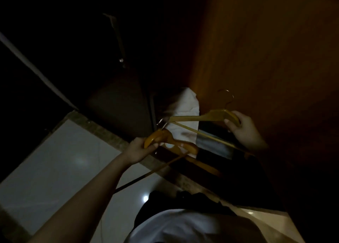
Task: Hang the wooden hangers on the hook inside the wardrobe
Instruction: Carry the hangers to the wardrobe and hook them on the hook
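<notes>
1 head camera faces steeply down, close.

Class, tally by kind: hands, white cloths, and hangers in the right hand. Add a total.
Hands: 2 (left hand, right hand)
White cloths: 1
Right-hand hangers: 1 (pale hanger)
Total: 4
Bunch of hangers in the left hand: too dark to count.

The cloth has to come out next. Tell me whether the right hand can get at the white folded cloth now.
Probably not: the right hand grips a pale wooden hanger whose arm and bar cross in front of the white folded cloth. Its fingers are occupied.
</notes>
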`<state>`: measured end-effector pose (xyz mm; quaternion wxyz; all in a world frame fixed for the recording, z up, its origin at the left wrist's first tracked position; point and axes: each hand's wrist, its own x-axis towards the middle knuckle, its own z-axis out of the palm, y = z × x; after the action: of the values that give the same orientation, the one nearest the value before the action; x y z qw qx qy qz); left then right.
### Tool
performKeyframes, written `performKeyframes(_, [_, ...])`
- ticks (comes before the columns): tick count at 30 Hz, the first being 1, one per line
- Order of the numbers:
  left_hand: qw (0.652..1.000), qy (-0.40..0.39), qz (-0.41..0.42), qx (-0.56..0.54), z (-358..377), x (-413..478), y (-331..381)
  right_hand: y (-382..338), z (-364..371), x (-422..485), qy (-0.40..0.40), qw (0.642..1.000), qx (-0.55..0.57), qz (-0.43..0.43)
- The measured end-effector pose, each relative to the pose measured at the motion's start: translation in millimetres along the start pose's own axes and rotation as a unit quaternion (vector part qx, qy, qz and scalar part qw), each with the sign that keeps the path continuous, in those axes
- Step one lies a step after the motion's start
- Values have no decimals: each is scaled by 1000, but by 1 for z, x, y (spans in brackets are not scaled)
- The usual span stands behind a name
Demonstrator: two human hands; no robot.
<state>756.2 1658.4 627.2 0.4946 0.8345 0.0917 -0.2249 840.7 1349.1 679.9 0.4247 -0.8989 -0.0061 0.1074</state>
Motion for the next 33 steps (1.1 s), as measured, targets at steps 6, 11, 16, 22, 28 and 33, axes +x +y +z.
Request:
performKeyframes(6, [992,-58,92,64,-36,29,56,-30,-24,-20,148,989,-26,-13])
performKeyframes(11, [963,-110,223,106,-48,23,107,-48,-46,-34,240,970,-36,-24])
performKeyframes(16, [938,-102,321,83,-54,13,167,-76,-74,-47,303,948,-65,-72])
performKeyframes(22, [919,-127,370,44,-72,0,236,-123,-127,-61,339,927,-104,-124])
performKeyframes(28, [898,-127,417,55,-81,-23,304,-173,-174,-73,354,908,-127,-184])
performKeyframes(33, [890,-117,438,52,-92,-39,359,-208,-215,-78,382,888,-131,-219])
